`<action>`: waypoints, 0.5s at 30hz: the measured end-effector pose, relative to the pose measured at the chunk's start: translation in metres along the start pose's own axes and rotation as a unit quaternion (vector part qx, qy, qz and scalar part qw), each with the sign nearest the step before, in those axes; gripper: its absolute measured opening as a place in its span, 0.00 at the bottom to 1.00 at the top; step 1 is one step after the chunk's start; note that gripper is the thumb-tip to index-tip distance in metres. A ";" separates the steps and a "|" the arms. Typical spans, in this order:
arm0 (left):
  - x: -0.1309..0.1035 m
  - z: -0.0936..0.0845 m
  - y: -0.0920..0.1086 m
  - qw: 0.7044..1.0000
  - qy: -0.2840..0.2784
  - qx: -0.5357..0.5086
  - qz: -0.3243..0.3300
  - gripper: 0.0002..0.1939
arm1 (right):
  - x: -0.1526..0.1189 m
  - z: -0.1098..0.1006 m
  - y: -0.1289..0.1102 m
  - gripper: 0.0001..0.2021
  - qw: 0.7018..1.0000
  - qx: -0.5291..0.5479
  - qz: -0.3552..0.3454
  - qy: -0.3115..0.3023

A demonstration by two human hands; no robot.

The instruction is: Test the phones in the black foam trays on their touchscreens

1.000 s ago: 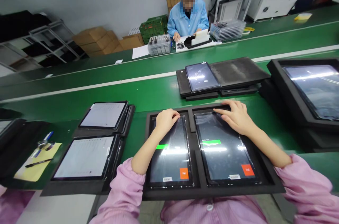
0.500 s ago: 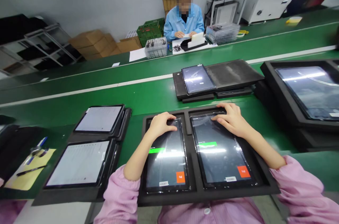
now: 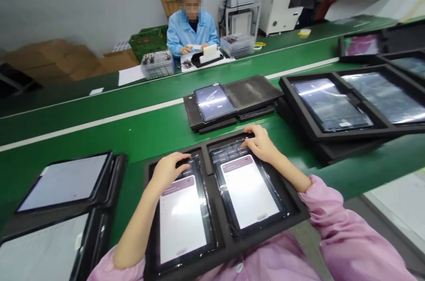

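Observation:
My left hand (image 3: 168,171) rests over the top of the left tablet (image 3: 186,223), thumb and forefinger apart near its upper screen. At the top right of the right tablet (image 3: 254,192) is my right hand (image 3: 261,144), its fingers spread over the upper edge and one digit at the glass. Neither hand holds anything. Both tablets lie side by side, face up, in the recesses of a black foam tray (image 3: 217,210). Each lit screen shows a white panel with a mauve header, and dark tiles above it. Clear film seems to cover the tablets.
Tablets on black trays (image 3: 102,223) stand at the left. Behind my tray, another tablet (image 3: 215,102) lies on black foam. Stacked trays (image 3: 318,135) with tablets stand at the right. A co-worker in blue (image 3: 192,28) sits across the green bench (image 3: 139,126).
Both screens have gone from a dark page with a green bar and red Fail box to a white panel with a mauve header. My view has swung right; my hands stay at the tablets' tops.

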State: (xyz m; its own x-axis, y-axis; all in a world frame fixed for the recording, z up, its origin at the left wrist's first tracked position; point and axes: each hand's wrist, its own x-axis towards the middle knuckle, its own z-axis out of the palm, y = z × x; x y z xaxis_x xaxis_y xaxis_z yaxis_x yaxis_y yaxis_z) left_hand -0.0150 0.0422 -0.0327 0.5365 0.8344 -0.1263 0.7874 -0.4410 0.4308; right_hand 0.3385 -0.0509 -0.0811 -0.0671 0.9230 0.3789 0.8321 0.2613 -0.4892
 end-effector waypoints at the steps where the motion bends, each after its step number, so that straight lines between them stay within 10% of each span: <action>1: 0.001 -0.001 0.001 1.000 -0.004 -0.005 -0.006 0.23 | 0.001 -0.001 -0.001 0.23 1.000 -0.011 0.007 -0.011; 9: -0.018 0.009 0.037 0.977 0.071 0.178 -0.089 0.23 | 0.008 -0.004 -0.005 0.25 0.983 -0.091 0.154 -0.040; 15: -0.010 -0.007 0.034 0.983 0.017 0.161 -0.092 0.26 | 0.029 -0.009 -0.003 0.20 0.969 -0.100 0.174 -0.142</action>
State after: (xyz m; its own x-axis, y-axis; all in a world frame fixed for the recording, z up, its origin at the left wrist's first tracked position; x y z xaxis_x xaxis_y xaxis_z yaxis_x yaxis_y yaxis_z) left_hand 0.0046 0.0205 -0.0106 0.3703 0.9177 -0.1441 0.9281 -0.3591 0.0980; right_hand 0.3388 -0.0277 -0.0613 0.1113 0.9934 -0.0279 0.9201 -0.1136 -0.3750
